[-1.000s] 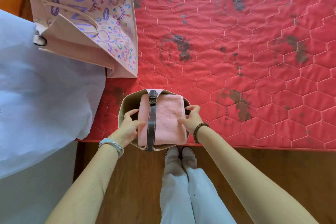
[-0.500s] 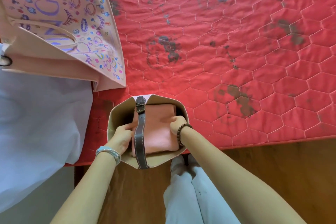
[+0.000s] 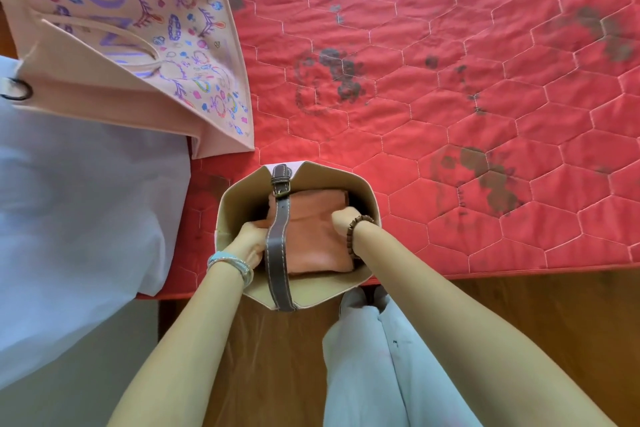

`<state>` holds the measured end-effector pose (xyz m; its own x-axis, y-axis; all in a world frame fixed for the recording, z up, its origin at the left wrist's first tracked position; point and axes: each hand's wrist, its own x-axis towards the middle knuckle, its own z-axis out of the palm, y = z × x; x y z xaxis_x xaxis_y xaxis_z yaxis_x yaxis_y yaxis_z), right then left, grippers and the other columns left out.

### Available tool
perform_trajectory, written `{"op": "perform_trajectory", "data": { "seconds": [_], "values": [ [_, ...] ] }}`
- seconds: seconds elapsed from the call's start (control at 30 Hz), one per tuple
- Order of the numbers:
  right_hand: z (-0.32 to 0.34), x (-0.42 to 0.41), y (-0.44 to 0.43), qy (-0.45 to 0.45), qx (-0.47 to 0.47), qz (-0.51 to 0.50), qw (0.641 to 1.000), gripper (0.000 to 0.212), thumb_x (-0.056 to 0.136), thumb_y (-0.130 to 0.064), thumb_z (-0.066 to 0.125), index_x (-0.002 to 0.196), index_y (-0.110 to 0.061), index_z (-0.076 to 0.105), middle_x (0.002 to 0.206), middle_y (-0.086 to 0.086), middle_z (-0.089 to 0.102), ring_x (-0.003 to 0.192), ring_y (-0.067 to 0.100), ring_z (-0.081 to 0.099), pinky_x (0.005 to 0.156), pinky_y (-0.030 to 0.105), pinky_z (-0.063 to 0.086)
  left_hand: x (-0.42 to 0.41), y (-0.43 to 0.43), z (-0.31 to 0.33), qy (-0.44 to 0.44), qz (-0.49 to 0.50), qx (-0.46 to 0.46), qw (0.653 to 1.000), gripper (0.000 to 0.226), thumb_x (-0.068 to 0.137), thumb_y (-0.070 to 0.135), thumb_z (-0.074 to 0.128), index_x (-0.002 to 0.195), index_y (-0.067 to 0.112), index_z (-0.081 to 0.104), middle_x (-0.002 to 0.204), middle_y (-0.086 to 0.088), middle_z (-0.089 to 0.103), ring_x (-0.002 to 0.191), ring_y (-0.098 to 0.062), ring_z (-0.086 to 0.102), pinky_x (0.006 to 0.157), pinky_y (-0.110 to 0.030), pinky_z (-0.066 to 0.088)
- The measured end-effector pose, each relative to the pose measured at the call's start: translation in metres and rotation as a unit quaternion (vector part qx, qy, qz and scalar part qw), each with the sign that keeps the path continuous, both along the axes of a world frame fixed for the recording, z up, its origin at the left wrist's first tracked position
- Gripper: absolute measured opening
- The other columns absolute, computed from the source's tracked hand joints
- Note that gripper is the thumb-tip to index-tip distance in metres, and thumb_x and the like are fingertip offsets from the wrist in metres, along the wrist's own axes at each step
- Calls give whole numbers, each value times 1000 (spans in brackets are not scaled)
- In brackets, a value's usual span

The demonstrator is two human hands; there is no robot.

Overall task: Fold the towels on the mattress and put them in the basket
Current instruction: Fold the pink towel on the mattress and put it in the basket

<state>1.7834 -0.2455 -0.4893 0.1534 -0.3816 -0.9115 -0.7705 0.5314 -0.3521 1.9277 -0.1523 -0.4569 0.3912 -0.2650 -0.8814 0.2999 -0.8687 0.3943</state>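
A beige basket (image 3: 363,194) with a brown leather strap (image 3: 278,243) across its top stands at the near edge of the red quilted mattress (image 3: 450,97). A folded pink towel (image 3: 315,239) lies deep inside it. Both my hands reach into the basket. My left hand (image 3: 247,241) holds the towel's left edge beside the strap, and my right hand (image 3: 343,218) presses down on its right edge. Most of the fingers of both hands are hidden inside the basket.
A pink tote bag (image 3: 114,42) with coloured drawings lies on the mattress's far left corner. A pale blue-white sheet (image 3: 69,218) hangs at the left. Wooden floor (image 3: 519,322) lies below the mattress edge, with my legs (image 3: 374,357) standing on it.
The towel has sunk from the basket's rim down into the basket, and both hands have followed it in. The view has shifted closer.
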Motion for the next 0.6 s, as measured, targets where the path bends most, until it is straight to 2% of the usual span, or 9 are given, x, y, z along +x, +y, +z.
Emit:
{"op": "perform_trajectory", "data": {
  "seconds": [0.03, 0.1, 0.17, 0.2, 0.27, 0.37, 0.43, 0.53, 0.6],
  "values": [
    [3, 0, 1, -1, -1, 1, 1000, 49, 98, -22, 41, 145, -5, 39, 135, 17, 54, 105, 27, 51, 86, 31, 38, -2, 2, 4, -4, 12, -5, 1000, 7, 94, -4, 58, 99, -6, 63, 87, -14, 60, 77, -23, 53, 96, -35, 44],
    [8, -1, 3, -4, -4, -2, 1000, 53, 97, -28, 42, 146, -6, 38, 136, 17, 52, 119, 32, 52, 95, 33, 39, -5, 3, 14, -14, 52, -4, 999, 26, 97, 9, 59, 71, 6, 55, 58, -8, 56, 65, -21, 46, 84, -34, 44],
    [12, -2, 3, -13, -12, -20, 1000, 55, 98, -34, 41, 145, -6, 39, 143, 16, 46, 127, 34, 47, 104, 36, 37, -7, 0, 19, -15, 97, -16, 995, 35, 100, 24, 56, 68, 12, 50, 36, 3, 49, 60, -19, 40, 65, -29, 38],
    [13, -2, 3, -15, -16, -36, 999, 56, 97, -36, 40, 146, -9, 38, 146, 15, 42, 131, 34, 44, 108, 38, 35, -7, -2, 17, -14, 104, -15, 994, 35, 99, 28, 57, 69, 13, 51, 34, 6, 49, 59, -18, 41, 61, -27, 36],
    [11, -1, 2, -19, -19, -57, 998, 59, 97, -43, 39, 149, -15, 34, 152, 14, 33, 138, 34, 35, 115, 42, 27, -7, -4, 18, -12, 98, -23, 995, 31, 99, 32, 58, 74, 14, 54, 49, 4, 58, 63, -17, 45, 61, -26, 38],
    [8, 2, 1, -40, 25, -101, 994, 64, 100, -48, 34, 148, -6, 35, 152, 14, 36, 140, 32, 34, 117, 42, 25, -9, -6, 14, 45, 106, -51, 992, 27, 101, 36, 54, 84, 15, 56, 83, -5, 60, 76, -18, 56, 75, -34, 48],
    [6, 3, 0, -56, 48, -151, 986, 59, 103, -41, 33, 147, -2, 33, 153, 14, 36, 141, 31, 33, 117, 40, 25, -8, -6, 9, 64, 104, -57, 991, 28, 103, 34, 49, 86, 14, 58, 86, -6, 60, 77, -18, 58, 78, -36, 50],
    [-6, 6, 0, -90, 53, -172, 979, 50, 106, -24, 27, 148, 2, 29, 155, 21, 30, 143, 34, 29, 116, 40, 27, -7, -8, -4, 77, 115, -58, 989, 34, 106, 32, 41, 81, 14, 55, 78, -4, 52, 62, -13, 55, 63, -28, 48],
    [-15, 7, 1, -103, 69, -220, 968, 61, 102, -44, 31, 150, -6, 31, 154, 17, 32, 143, 34, 30, 117, 45, 27, -9, -7, -4, 80, 112, -65, 988, 33, 106, 31, 41, 82, 14, 56, 79, -4, 54, 68, -15, 54, 66, -29, 47]
  ]
}}
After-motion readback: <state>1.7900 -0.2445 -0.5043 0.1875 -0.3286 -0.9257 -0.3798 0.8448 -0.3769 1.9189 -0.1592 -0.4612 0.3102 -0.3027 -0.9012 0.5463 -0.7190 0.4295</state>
